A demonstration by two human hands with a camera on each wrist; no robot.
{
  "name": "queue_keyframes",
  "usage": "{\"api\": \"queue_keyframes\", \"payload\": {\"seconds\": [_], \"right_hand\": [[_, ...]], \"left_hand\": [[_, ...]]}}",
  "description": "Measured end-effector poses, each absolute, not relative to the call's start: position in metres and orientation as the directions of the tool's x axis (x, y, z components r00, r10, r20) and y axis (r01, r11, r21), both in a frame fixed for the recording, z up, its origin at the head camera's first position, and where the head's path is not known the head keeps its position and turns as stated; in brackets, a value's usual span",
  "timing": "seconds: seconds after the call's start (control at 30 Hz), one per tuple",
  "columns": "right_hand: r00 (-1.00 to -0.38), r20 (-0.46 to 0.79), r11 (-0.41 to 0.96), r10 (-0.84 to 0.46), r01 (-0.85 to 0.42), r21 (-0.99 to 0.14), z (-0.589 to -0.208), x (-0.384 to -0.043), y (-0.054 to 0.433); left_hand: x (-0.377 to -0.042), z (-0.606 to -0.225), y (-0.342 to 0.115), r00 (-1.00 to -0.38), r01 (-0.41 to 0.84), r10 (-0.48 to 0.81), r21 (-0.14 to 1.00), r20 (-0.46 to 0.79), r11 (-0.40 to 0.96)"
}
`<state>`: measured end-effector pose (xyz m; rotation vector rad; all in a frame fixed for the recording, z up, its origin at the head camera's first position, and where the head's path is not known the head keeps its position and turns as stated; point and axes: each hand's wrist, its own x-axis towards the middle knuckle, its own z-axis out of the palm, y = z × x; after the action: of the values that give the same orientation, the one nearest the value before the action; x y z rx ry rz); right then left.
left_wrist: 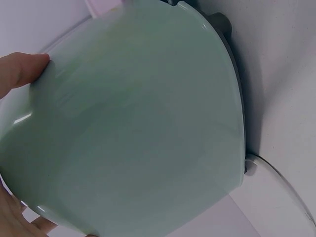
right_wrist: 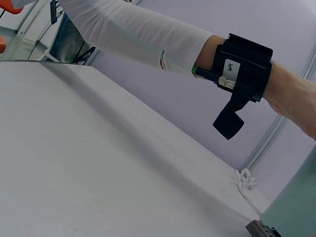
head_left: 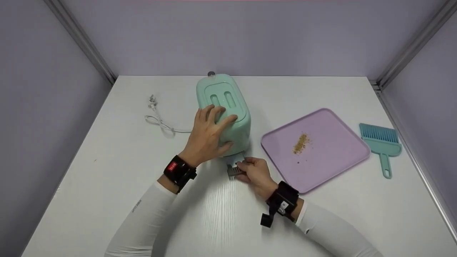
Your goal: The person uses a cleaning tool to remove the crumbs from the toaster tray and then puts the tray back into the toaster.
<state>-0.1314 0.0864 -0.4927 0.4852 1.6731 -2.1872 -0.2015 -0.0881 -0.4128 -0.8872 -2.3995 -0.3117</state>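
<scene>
A mint-green toaster [head_left: 238,134] with two slot-shaped recesses in its top stands near the middle of the table. My left hand [head_left: 205,137] holds its near end, fingers spread over the top and thumb lower toward the front; in the left wrist view the toaster's smooth end wall [left_wrist: 138,118] fills most of the picture. My right hand [head_left: 257,173] pinches the grey ribbed end of a pale, flat crumb tray [head_left: 234,171] that juts from under the toaster's near end. Only a corner of that grey end shows at the bottom of the right wrist view.
A purple tray [head_left: 337,157] with a small heap of brown crumbs [head_left: 301,143] lies to the right. Beside it rests a teal hand brush [head_left: 383,146]. A white power cord [head_left: 162,123] with its plug runs from the toaster's left side. Pale walls enclose the table.
</scene>
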Motion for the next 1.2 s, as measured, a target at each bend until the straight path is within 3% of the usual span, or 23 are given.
{"api": "queue_keyframes", "payload": {"seconds": [0.47,0.8,1.2], "right_hand": [[-0.876,-0.476,-0.213,-0.071,0.48,-0.851,-0.49,-0.143,0.085],[-0.852,-0.5,-0.425,-0.155,0.514,-0.745,-0.492,-0.143,0.089],[-0.869,-0.473,-0.463,-0.146,0.482,-0.744,-0.493,-0.148,0.087]], "left_hand": [[-0.203,-0.412,-0.087,-0.617,0.666,0.532,0.024,0.58,0.746],[-0.203,-0.414,-0.088,-0.617,0.664,0.531,0.024,0.581,0.747],[-0.202,-0.414,-0.088,-0.622,0.662,0.528,0.029,0.578,0.749]]}}
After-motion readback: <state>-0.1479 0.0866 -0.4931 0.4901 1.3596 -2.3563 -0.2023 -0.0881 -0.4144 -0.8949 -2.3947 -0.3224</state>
